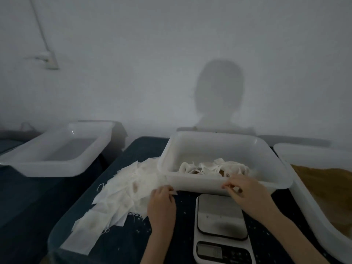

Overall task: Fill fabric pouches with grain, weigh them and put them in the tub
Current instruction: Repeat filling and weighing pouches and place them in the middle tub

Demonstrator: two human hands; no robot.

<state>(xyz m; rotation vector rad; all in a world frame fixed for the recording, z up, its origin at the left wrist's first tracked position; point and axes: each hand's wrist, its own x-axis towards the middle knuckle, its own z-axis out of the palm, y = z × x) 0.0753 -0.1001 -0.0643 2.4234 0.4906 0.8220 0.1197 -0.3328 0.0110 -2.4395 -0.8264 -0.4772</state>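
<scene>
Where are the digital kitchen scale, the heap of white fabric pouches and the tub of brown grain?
Digital kitchen scale [221,216]: head view, weighing platform.
Heap of white fabric pouches [122,189]: head view, middle of heap.
Tub of brown grain [297,180]: head view, left rim.

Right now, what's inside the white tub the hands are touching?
The middle tub holds a heap of white fabric pouches, some showing brown grain through the cloth. The tub's near wall and the right hand cover the front of the heap.

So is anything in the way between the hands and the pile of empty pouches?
Nothing visible. The left hand already pinches an edge of a pouch at the pile of empty pouches. The right hand is at the near rim of the middle tub, with only the bare scale below it.
</scene>
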